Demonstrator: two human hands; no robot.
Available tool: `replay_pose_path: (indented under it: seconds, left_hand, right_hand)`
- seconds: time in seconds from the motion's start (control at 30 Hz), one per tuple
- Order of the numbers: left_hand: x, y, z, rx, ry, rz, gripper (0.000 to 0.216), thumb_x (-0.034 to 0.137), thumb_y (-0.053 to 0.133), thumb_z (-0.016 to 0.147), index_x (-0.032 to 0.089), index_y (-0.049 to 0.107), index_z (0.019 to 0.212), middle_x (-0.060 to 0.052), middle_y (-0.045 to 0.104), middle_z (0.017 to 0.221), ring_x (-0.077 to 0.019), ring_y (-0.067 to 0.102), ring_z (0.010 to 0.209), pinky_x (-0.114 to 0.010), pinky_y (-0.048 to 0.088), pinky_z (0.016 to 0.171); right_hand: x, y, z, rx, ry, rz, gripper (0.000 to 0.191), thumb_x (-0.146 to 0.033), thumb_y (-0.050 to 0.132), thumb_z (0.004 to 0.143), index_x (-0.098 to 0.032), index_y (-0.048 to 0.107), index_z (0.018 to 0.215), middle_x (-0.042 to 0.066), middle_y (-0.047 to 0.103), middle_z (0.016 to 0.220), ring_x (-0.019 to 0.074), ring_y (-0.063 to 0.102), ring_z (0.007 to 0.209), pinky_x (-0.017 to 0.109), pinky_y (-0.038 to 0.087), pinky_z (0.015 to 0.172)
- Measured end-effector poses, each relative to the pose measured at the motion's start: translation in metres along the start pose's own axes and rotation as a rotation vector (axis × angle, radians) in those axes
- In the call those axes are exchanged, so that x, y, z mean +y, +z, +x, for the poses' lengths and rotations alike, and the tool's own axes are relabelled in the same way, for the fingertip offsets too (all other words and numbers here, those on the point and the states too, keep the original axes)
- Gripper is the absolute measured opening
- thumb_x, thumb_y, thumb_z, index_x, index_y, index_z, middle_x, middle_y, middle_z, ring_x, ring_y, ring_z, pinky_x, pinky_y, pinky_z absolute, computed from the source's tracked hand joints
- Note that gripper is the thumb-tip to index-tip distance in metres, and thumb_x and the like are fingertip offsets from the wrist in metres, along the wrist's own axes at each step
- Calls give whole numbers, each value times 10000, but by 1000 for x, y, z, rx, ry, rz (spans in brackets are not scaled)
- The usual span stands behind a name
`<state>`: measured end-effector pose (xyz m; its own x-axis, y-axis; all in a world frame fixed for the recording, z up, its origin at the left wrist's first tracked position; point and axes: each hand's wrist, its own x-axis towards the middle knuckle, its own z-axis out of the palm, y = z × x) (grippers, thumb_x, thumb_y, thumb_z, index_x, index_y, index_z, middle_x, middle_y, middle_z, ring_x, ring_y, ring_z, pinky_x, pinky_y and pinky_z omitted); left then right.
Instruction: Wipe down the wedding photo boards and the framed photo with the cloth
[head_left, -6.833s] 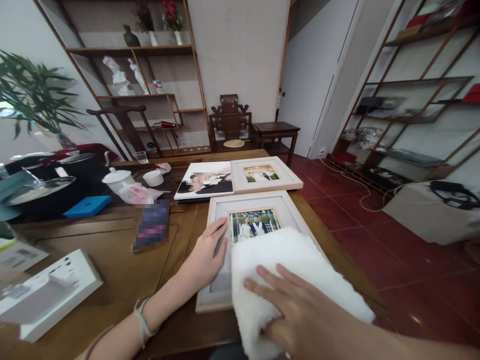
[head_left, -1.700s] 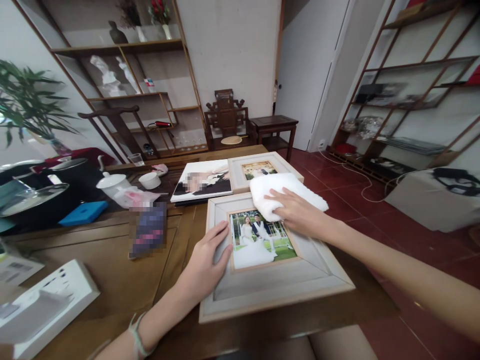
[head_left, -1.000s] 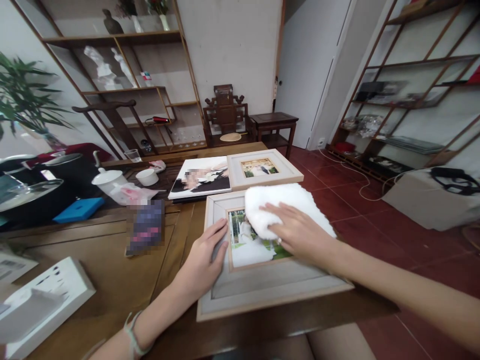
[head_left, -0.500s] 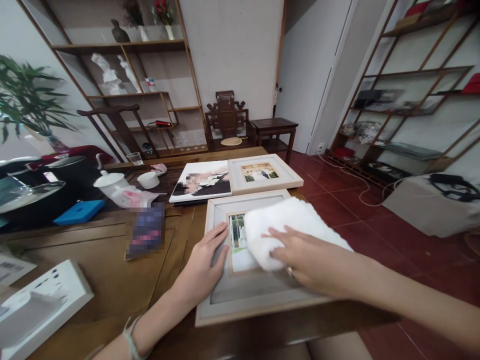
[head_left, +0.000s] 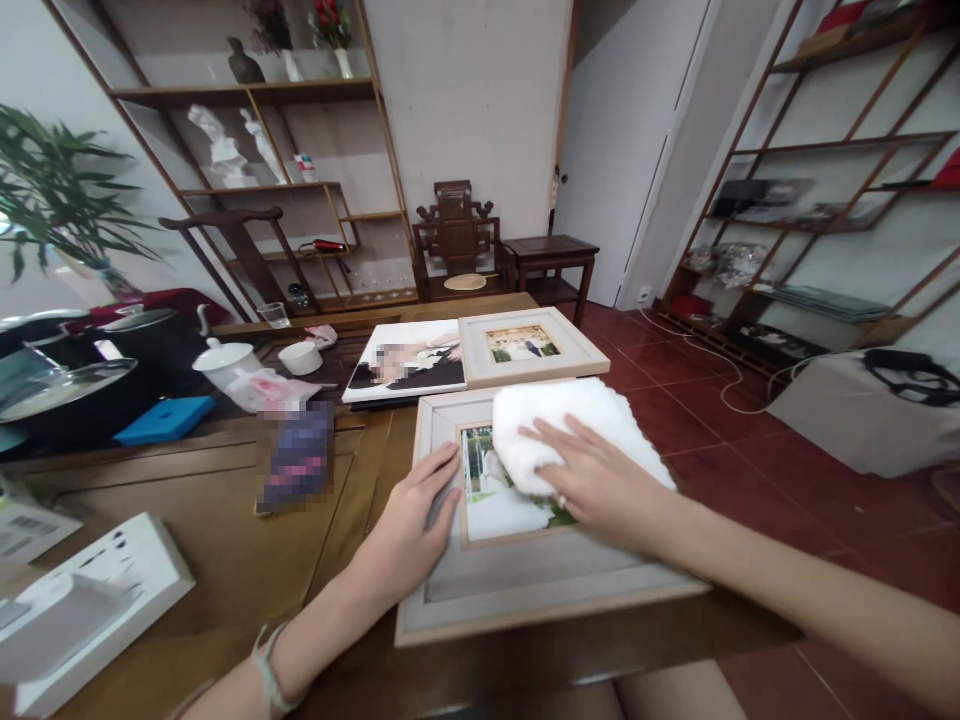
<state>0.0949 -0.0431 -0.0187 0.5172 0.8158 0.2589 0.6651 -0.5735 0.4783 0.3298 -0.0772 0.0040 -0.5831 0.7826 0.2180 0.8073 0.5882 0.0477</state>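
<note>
A framed photo [head_left: 562,585] with a pale wooden edge and a wide light-grey mat lies face up near the table's front edge. Its picture shows greenery and white shapes, partly covered by a thick, fluffy white cloth [head_left: 577,405]. My right hand [head_left: 600,480] holds this cloth against the picture, fingers spread over its top. On the frame's left side rests my left hand [head_left: 416,510], fingers stretched out and thumb apart. Just behind lie a second framed photo [head_left: 529,345] and a photo panel [head_left: 412,360], side by side.
To the left on the wooden table [head_left: 225,550] are a white moulded tray [head_left: 97,620], a blurred dark pouch [head_left: 296,460], a blue box [head_left: 165,420], a white teapot [head_left: 225,362], a white bowl [head_left: 300,358] and a dark pot [head_left: 67,395]. Red floor tiles [head_left: 750,450] lie right.
My right hand has slid the white cloth up over the frame, uncovering more of the picture's lower part. My left hand stays on the frame's left side.
</note>
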Motion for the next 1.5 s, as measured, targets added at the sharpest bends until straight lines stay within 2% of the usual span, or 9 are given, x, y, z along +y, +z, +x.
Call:
replay_pose_path:
  seconds: [0.23,0.37,0.5,0.7,0.77,0.97,1.2,1.33,1.5]
  left_hand:
    - [0,0,1,-1,-11,7,393,276,411,871,117,548,1203,-101,479,1336,-226,429,1238,-380,345,1048]
    - [-1,1,1,-5,-10,4,404,274,407,871,103,541,1212,-109,475,1337,-227,419,1246,-367,334,1055]
    - [-2,2,1,2,2,1,405,276,403,872,113,534,1219,-104,476,1338,-224,412,1251,-379,330,1058]
    - [-2,2,2,14,11,9,405,276,408,871,93,536,1209,-117,484,1329,-225,428,1239,-381,337,1054]
    - [-2,2,2,9,12,15,409,275,406,873,93,525,1220,-116,477,1335,-221,422,1243,-381,332,1056]
    - [-3,2,2,-5,20,20,410,277,396,878,108,516,1231,-105,466,1346,-209,413,1251,-375,326,1058]
    - [-1,1,1,-6,-1,7,401,275,397,879,116,526,1224,-101,461,1351,-207,411,1252,-359,323,1060]
    - [-1,2,0,7,-16,4,400,272,405,874,108,534,1215,-109,472,1341,-211,424,1242,-354,334,1054]
    - [-2,4,0,27,0,1,396,271,408,870,118,533,1213,-107,486,1329,-216,436,1233,-382,339,1051]
  right_hand:
    - [36,9,39,-32,-14,-66,373,-9,472,724,-102,581,1068,191,371,1375,306,246,1306,545,258,1003]
    - [13,-6,22,-148,-28,-3,378,-6,472,722,-98,579,1073,200,394,1355,323,283,1288,528,313,978]
    - [-21,-31,-12,-206,-149,86,249,-58,493,743,-131,638,932,156,584,1156,293,429,1196,454,374,966]
    - [-63,-34,-42,-149,-229,125,106,-233,560,780,-216,663,760,104,579,1200,326,577,1021,443,519,771]
    - [-66,-29,-41,-121,-185,139,106,-232,562,773,-214,662,804,122,545,1240,345,545,1068,473,502,806]
    - [-28,-6,-12,-31,-27,106,302,-100,539,718,-165,640,995,139,427,1351,321,349,1254,519,299,1009]
    - [28,8,37,30,-30,-45,344,-29,510,713,-113,619,1027,147,362,1393,316,223,1312,537,199,1041]
    - [28,9,41,-44,-87,8,388,0,481,715,-108,594,1070,151,371,1387,314,221,1313,554,221,1024]
    - [-8,-14,7,-150,-152,108,314,-29,473,746,-101,601,1024,187,443,1322,305,291,1286,510,299,1001]
